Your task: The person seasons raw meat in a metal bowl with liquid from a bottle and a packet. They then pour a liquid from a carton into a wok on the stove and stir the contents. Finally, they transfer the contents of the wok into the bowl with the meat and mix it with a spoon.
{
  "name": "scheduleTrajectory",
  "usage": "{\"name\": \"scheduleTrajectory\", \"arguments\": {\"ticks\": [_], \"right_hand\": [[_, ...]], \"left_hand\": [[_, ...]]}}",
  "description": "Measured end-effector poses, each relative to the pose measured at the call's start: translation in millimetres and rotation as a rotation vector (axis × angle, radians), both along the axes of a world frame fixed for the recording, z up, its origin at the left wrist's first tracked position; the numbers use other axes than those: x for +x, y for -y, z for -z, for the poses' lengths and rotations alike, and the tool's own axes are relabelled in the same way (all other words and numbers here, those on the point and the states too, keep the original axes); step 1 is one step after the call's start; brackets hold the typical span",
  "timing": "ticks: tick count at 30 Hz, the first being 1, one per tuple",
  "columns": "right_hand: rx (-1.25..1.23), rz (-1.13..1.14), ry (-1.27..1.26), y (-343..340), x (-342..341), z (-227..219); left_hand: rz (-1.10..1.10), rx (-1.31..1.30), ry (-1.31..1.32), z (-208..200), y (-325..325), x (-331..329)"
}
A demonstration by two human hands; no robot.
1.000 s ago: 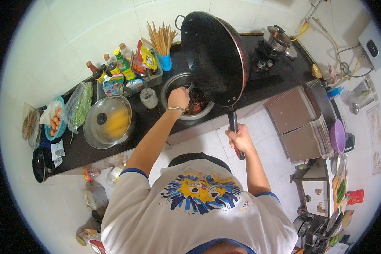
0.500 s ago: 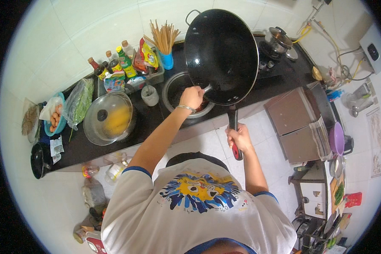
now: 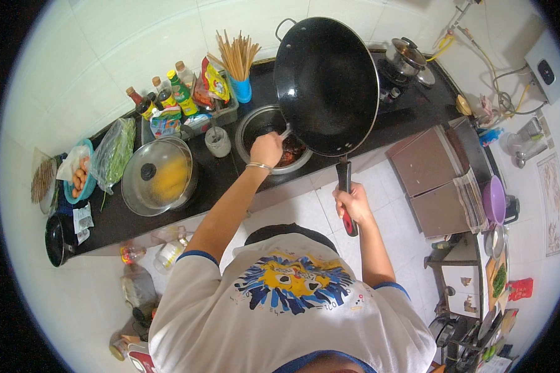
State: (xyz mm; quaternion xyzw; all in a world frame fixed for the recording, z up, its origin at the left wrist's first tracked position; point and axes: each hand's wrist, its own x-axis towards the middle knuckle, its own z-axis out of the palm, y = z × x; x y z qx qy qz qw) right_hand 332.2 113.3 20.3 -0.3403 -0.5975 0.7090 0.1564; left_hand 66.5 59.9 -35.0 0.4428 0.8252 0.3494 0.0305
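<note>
My right hand (image 3: 353, 202) is wrapped round the black and red handle (image 3: 345, 180) of a black wok (image 3: 330, 81). The wok is tilted up, its dark inside facing me and its lower left rim over a steel pot (image 3: 303, 163). Reddish-brown food (image 3: 290, 151) shows in that pot. Closed over the pot, my left hand (image 3: 267, 150) grips a silvery spoon-like utensil (image 3: 285, 132) whose end lies at the wok's rim; its exact shape is partly hidden.
Left of the pot are a grey jar (image 3: 218, 142), a clear-lidded dish of yellow food (image 3: 168, 177), bagged greens (image 3: 115, 152) and a bowl of eggs (image 3: 79, 177). Behind stand sauce bottles (image 3: 182, 93) and a chopstick cup (image 3: 241, 89). A lidded pot (image 3: 406, 57) sits at the far right.
My left hand has moved left and slightly down with the utensil, drawing it toward the wok's left rim. More of the food in the pot shows. The wok has shifted only slightly.
</note>
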Motion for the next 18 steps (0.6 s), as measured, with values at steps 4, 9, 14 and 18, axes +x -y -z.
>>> {"name": "scheduleTrajectory", "arguments": {"ticks": [4,9,14,18], "right_hand": [[0.027,-0.030,-0.008,-2.6,-0.8,4.6],[0.067,-0.013,0.063,-0.5,1.9,-2.4],[0.026,-0.048,0.048,0.2,-0.1,2.5],[-0.001,-0.049,0.028,1.0,3.0,0.0]], "left_hand": [[0.118,-0.041,0.003,-17.7,-24.2,24.6],[-0.057,-0.217,-0.022,-19.3,-9.6,-4.3],[0.088,0.016,-0.009,-32.8,-31.9,16.9],[-0.068,-0.221,-0.016,-35.8,-25.9,14.2]]}}
